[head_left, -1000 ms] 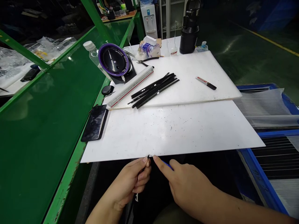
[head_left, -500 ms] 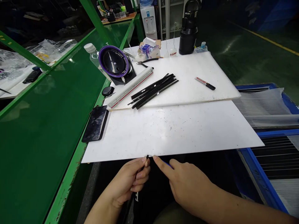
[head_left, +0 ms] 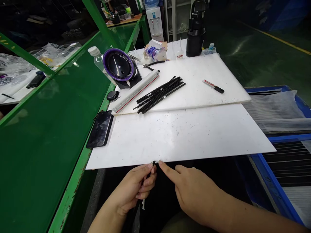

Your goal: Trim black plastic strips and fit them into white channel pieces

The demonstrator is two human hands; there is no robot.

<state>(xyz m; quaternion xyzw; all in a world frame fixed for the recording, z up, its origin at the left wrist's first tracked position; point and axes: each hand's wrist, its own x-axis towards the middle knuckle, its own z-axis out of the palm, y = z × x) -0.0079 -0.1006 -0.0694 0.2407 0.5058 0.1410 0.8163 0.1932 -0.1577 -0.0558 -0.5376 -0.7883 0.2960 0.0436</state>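
A white-topped counter point(head_left: 206, 132) stands beside a glossy green partition point(head_left: 60, 119), whose painted rail is chipped along its edge. A slanting green post point(head_left: 99, 22) rises from it, and past the partition lies another white counter point(head_left: 20, 89). Behind, a white water dispenser point(head_left: 155, 24) stands between a wood-topped counter point(head_left: 131, 20) and a pale metal-framed cabinet point(head_left: 174, 22). A yellow line point(head_left: 274, 39) crosses the dark green floor point(head_left: 255, 64), which catches a streak of light; both upper corners sink into shadow.

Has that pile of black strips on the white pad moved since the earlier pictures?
No. The pile of black strips lies in the same place on the white foam pad, with no visible shift either way.
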